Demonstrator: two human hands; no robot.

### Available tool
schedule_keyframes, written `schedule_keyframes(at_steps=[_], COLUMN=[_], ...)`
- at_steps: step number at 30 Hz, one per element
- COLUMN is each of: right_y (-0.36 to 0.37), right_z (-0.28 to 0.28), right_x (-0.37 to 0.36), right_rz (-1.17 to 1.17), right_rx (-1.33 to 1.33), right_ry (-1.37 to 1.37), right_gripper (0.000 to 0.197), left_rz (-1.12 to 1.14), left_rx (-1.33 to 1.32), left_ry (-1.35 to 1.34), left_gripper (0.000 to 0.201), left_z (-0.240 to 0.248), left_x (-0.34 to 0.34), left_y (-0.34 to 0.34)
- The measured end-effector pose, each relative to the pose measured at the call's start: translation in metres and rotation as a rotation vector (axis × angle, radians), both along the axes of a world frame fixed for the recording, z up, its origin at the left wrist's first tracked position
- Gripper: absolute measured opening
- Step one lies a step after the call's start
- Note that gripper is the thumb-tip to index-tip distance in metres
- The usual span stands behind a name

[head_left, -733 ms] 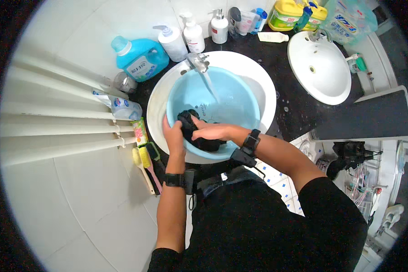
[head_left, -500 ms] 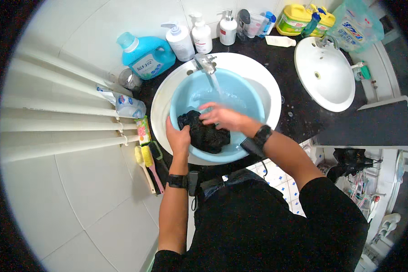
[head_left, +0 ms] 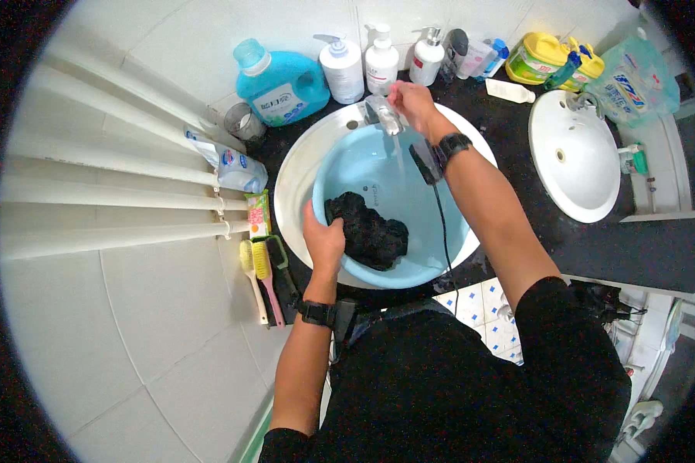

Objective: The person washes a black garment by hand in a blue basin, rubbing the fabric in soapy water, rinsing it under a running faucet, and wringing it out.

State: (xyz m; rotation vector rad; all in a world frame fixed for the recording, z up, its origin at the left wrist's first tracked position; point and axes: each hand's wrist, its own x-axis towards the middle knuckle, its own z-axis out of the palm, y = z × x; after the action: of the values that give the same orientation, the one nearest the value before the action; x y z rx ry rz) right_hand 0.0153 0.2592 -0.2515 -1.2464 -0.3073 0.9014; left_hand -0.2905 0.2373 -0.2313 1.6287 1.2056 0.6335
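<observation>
White-tiled walls and a black countertop [head_left: 517, 131] surround one white washbasin [head_left: 301, 166] holding one light-blue plastic tub [head_left: 440, 231], where one sodden black cloth bundle [head_left: 371, 231], judged soft, heavy and slippery, is clamped at its left edge by the left hand [head_left: 323, 241], best gripped by bunched folds, while the right hand [head_left: 411, 102] is closed on the single chrome tap [head_left: 382, 114].

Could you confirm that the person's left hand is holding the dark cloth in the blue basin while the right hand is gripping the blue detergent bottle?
Not quite. The right hand is on the tap, not the blue detergent bottle, which stands untouched at the back of the counter. The rest holds: the left hand holds the dark cloth in the blue basin. The head view shows this.
</observation>
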Motion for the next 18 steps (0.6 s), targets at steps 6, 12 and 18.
schedule_keyframes(at_steps=[6, 12, 18], right_y=[-0.003, -0.086, -0.101], right_z=[-0.016, -0.034, -0.007], right_x=[0.008, -0.076, -0.185], right_rz=[-0.139, 0.296, 0.598], right_rx=[0.037, -0.397, -0.476], right_ry=[0.312, -0.27, -0.172], right_gripper=[0.02, 0.037, 0.072], left_rz=[-0.013, -0.007, -0.015], left_rx=[-0.02, 0.001, -0.182], left_ry=[0.034, 0.007, -0.235], left_gripper=[0.052, 0.052, 0.05], left_z=[-0.002, -0.001, 0.008], left_x=[0.001, -0.004, 0.02], left_y=[-0.001, -0.001, -0.015])
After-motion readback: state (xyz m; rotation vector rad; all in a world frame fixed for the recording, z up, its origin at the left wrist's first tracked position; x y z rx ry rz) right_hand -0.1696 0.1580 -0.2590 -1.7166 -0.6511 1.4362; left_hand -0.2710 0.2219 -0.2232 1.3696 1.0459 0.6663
